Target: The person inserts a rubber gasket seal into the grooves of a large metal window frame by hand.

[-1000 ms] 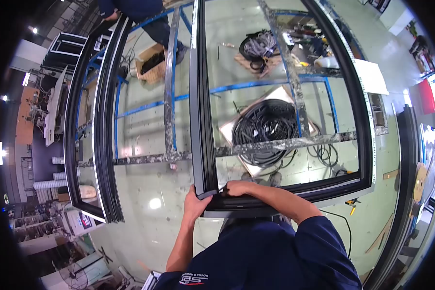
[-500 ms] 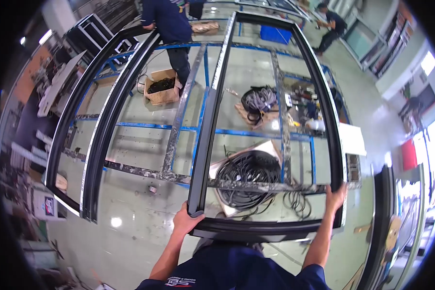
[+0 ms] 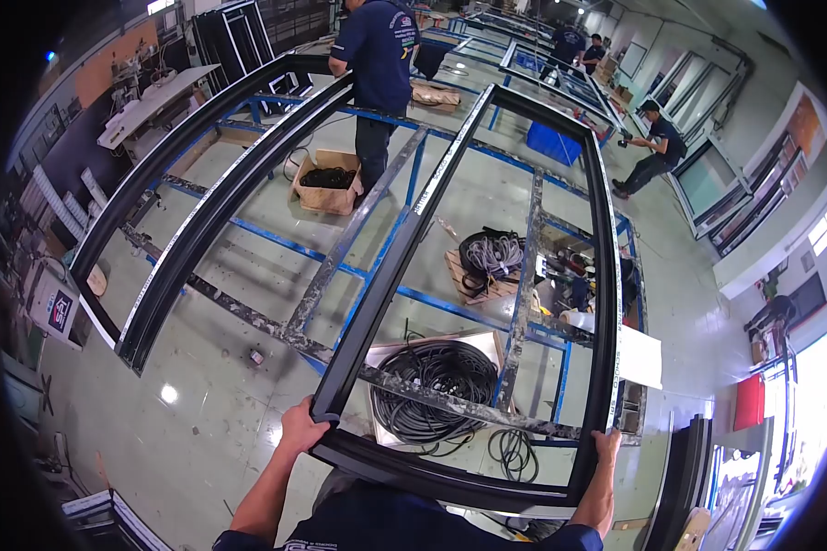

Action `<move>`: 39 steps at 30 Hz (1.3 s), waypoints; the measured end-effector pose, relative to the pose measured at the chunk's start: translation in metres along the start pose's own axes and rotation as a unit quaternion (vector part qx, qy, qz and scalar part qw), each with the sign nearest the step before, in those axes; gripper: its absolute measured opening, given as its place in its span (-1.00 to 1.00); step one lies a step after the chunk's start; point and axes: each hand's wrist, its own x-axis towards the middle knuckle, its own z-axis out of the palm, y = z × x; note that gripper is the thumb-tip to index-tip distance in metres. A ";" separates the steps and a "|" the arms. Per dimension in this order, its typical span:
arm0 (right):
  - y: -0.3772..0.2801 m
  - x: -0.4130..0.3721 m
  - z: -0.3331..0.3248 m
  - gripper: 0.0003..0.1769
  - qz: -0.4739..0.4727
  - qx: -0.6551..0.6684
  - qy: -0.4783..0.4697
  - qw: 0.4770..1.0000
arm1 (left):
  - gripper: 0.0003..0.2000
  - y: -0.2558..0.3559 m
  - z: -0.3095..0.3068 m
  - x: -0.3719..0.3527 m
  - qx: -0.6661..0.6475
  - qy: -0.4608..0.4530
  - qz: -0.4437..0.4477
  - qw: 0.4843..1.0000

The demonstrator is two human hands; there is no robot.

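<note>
A large black rectangular window or door frame (image 3: pixel 368 321) lies tilted across a work stand with blue and paint-spotted rails (image 3: pixel 331 262). My left hand (image 3: pixel 300 428) is closed on its near left corner, beside a small dark grey piece. On the right, my right hand (image 3: pixel 605 446) grips the outer side of the long rail just above the near right corner. The near bar (image 3: pixel 441 479) runs between my hands, close to my body. White lettered tape (image 3: pixel 450 156) shows along the long sides. Parts of my fingers are hidden behind the frame.
Another black frame (image 3: pixel 207 207) lies on the stand to the left, a co-worker (image 3: pixel 377 60) at its far end. Beneath are coiled black gaskets or cables (image 3: pixel 436 390), a cardboard box (image 3: pixel 326 197) and a blue bin (image 3: pixel 553 144). Dark profiles (image 3: pixel 680 482) stand at right.
My view has tilted up, bringing more of the far workshop in. Both hands keep hold of the frame, now lower and further left in the picture.
</note>
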 end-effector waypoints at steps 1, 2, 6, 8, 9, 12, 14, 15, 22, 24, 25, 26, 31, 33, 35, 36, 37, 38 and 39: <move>0.002 0.000 0.001 -0.52 -0.005 0.019 -0.021 1.000 | -0.26 0.001 -0.001 -0.001 -0.002 -0.002 -0.003 1.000; 0.005 0.004 0.000 -0.53 -0.009 0.039 -0.041 0.998 | -0.26 0.002 -0.001 -0.001 -0.005 -0.005 -0.004 1.000; 0.028 0.013 0.010 -0.55 -0.037 0.071 -0.050 0.996 | -0.27 0.005 -0.001 -0.003 -0.017 0.006 0.005 1.000; 0.017 0.008 0.001 -0.57 -0.023 0.075 -0.066 0.995 | -0.29 0.003 0.001 -0.003 -0.027 0.010 0.008 1.000; 0.013 0.008 -0.004 -0.58 -0.015 0.077 -0.074 0.994 | -0.30 0.005 0.001 -0.004 -0.045 0.012 0.006 0.999; -0.004 0.002 -0.017 -0.57 -0.011 0.087 -0.079 0.993 | -0.34 0.010 -0.001 -0.006 -0.077 0.015 0.005 0.997; -0.004 0.004 -0.014 -0.56 -0.014 0.077 -0.074 0.994 | -0.36 0.007 0.003 -0.003 -0.073 0.009 0.009 0.997; -0.007 0.004 -0.016 -0.55 -0.013 0.070 -0.072 0.995 | -0.37 0.002 0.007 0.002 -0.078 0.011 0.019 0.997; -0.015 0.009 -0.012 -0.52 -0.009 0.071 -0.033 0.997 | -0.48 0.008 0.008 0.000 -0.104 0.018 0.035 0.994; -0.015 0.014 -0.012 -0.52 -0.003 0.051 -0.045 0.998 | -0.48 -0.002 0.015 0.006 -0.107 0.028 0.048 0.993; -0.014 0.013 -0.013 -0.52 0.002 0.039 -0.054 0.998 | -0.48 -0.008 0.019 0.007 -0.106 0.030 0.052 0.993; -0.009 0.014 -0.010 -0.51 -0.016 0.051 -0.047 0.997 | -0.48 -0.004 0.018 0.007 -0.100 0.023 0.052 0.993; -0.004 0.027 0.001 -0.46 -0.023 0.079 -0.067 0.994 | -0.49 0.000 0.014 0.004 -0.091 0.019 0.035 0.995; -0.003 0.024 0.000 -0.43 -0.034 0.079 -0.057 0.995 | -0.49 -0.005 0.018 0.009 -0.087 0.023 0.050 0.995; 0.000 0.021 0.000 -0.43 -0.050 0.073 -0.039 0.995 | -0.49 -0.006 0.021 0.005 -0.113 0.020 0.065 0.991; -0.001 0.020 -0.001 -0.43 -0.043 0.072 -0.039 0.996 | -0.49 -0.004 0.021 0.002 -0.127 0.025 0.072 0.989; -0.001 0.017 -0.002 -0.44 -0.036 0.072 -0.042 0.996 | -0.49 -0.002 0.020 -0.002 -0.139 0.029 0.077 0.987; -0.002 0.017 -0.002 -0.45 -0.029 0.058 -0.045 0.997 | -0.49 0.001 0.019 -0.003 -0.140 0.024 0.074 0.987; -0.001 0.019 -0.001 -0.45 -0.022 0.057 -0.050 0.997 | -0.49 0.006 0.017 -0.004 -0.140 0.019 0.069 0.988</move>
